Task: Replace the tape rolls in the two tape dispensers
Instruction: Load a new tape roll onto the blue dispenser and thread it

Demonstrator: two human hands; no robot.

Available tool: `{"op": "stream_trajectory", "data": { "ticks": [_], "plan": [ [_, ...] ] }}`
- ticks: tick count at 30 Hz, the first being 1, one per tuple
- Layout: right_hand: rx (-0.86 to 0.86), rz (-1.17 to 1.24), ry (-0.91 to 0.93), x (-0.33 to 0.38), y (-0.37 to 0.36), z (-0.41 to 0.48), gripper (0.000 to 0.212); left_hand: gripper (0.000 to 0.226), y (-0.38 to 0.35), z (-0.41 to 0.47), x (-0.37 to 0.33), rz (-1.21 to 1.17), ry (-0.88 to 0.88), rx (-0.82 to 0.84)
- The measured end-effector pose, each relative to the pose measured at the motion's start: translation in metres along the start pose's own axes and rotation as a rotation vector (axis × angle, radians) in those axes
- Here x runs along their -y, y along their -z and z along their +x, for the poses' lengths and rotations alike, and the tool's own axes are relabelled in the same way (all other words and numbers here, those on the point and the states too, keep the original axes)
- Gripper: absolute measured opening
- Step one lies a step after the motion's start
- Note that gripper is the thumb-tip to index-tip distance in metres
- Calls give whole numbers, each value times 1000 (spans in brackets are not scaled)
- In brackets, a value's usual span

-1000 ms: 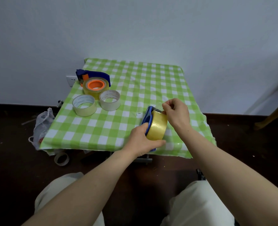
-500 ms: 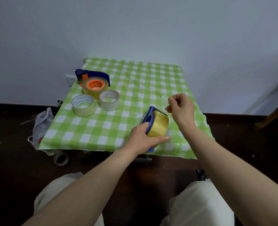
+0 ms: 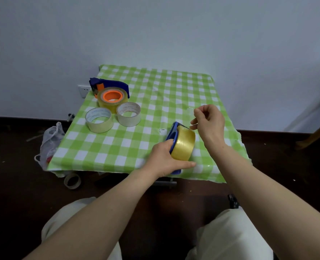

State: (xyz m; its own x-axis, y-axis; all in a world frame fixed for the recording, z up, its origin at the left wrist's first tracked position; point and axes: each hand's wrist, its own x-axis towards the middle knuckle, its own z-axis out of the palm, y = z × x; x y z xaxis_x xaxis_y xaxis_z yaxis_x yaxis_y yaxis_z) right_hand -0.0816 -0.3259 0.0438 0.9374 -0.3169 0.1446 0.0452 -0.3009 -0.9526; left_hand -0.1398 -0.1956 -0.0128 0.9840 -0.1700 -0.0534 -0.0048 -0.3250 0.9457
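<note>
My left hand [image 3: 164, 159] grips a blue tape dispenser [image 3: 172, 135] loaded with a yellowish tape roll [image 3: 183, 145], held on edge near the table's front. My right hand [image 3: 209, 121] hovers just above and right of the roll, thumb and forefinger pinched on a clear strip of tape end pulled up from it. A second blue dispenser [image 3: 109, 85] with an orange-cored roll [image 3: 112, 97] lies flat at the far left. Two loose rolls stand in front of it: a pale one [image 3: 98, 120] and a white one [image 3: 128, 114].
The small table wears a green-and-white checked cloth [image 3: 140, 141] and stands against a white wall. A plastic bag [image 3: 49, 141] and an empty cardboard tape core [image 3: 72, 181] lie on the dark floor at the left. My knees are below the table's front edge.
My right hand has lifted off the roll and moved up and to the right, drawing the tape end with it. My left hand keeps the dispenser in about the same place.
</note>
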Motion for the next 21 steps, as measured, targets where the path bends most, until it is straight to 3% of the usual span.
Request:
{"op": "stream_trajectory", "data": {
  "ticks": [4,8,12,16,21],
  "plan": [
    [-45,21,16,6,2,11,7,30,-1,2,-3,-116,30,-36],
    [2,-3,-114,-3,7,23,6,28,-1,-2,0,-163,0,3],
    [51,4,-247,-11,8,28,18,45,7,-4,5,-3,-44,80],
    [84,23,-350,-15,2,33,16,47,11,-5,7,-95,-48,125],
    [73,31,-407,-20,-1,37,15,15,9,-2,5,-238,-30,67]
  ]
}}
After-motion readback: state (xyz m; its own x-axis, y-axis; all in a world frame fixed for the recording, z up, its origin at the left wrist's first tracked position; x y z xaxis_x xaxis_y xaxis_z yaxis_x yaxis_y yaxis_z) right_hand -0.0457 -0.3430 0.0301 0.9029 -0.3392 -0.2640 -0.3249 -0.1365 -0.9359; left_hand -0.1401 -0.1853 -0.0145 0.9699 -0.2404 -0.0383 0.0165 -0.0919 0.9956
